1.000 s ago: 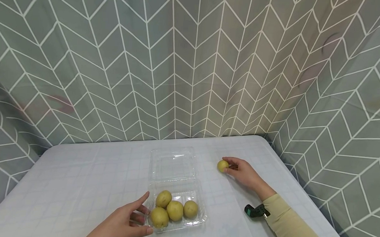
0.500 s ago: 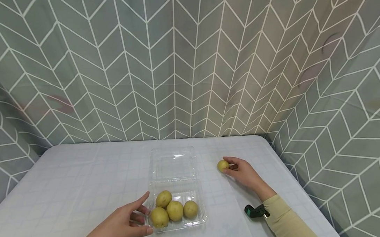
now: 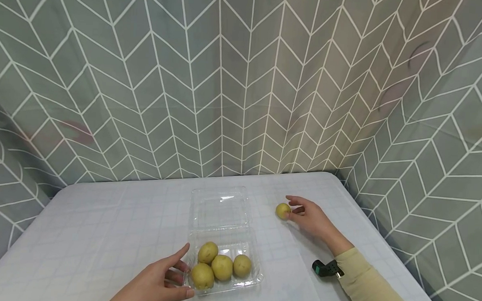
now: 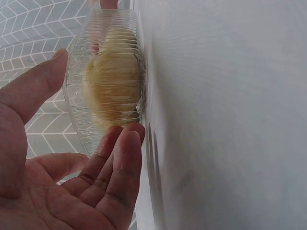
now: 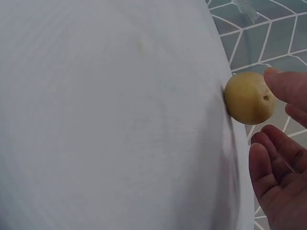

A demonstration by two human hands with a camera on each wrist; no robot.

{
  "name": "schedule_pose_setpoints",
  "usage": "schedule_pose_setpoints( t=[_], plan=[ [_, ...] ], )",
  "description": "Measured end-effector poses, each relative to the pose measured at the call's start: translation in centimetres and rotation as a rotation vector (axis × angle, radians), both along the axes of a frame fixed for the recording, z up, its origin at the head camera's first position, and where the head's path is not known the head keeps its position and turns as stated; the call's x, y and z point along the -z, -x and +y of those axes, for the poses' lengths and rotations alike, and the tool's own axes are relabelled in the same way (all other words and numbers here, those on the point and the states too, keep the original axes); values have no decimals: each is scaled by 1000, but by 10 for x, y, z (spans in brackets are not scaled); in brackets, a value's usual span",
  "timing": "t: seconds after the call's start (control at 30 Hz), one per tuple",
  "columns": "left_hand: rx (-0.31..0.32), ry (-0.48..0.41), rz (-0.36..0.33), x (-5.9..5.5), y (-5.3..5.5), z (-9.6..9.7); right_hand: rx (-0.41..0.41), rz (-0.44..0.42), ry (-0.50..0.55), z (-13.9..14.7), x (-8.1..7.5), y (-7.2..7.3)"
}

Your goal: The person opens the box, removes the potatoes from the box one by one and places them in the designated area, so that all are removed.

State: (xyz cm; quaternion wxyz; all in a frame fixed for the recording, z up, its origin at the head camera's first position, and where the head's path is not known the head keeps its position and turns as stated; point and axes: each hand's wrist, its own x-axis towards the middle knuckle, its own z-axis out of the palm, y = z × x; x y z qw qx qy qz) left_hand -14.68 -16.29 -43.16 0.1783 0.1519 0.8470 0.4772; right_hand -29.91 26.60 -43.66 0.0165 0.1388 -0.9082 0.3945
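Observation:
A round yellow pear [image 3: 282, 211] sits on the white table, right of the clear plastic clamshell box [image 3: 252, 275]. Beside it is my right hand [image 3: 311, 218], thumb at the pear's near side and the other fingers spread apart from it. In the right wrist view, a gap shows between those fingers and the pear [image 5: 247, 98]. Several more pears [image 3: 222, 268] lie in the box's base. My left hand [image 3: 157, 276] rests at the box's left side with fingers extended; its fingertips meet the ribbed wall [image 4: 79, 96] in the left wrist view.
The box's clear lid [image 3: 219, 208] lies folded back toward the far side of the table. White cloth covers the table [image 3: 102, 234], and a grey patterned curtain [image 3: 235, 88] hangs behind and to the right. A black wrist camera [image 3: 325, 268] sits at the right sleeve.
My right hand's fingers have loosened from the pear and drawn slightly back to the right. The pear stays almost in place. My left hand and the box have not moved.

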Motion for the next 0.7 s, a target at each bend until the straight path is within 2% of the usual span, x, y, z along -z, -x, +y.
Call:
schedule_pose_setpoints(
  t=[0.2,0.4,0.5,0.7],
  plan=[
    [4,-1,3,0,0,1,-5,33,0,-2,-15,-8],
    [7,-5,14,1,0,1,-80,121,10,-16,-32,-22],
    [5,-9,19,1,0,0,-127,116,24,-26,-39,-31],
    [2,-11,2,1,0,0,-228,46,76,-44,-47,-46]
  ],
)
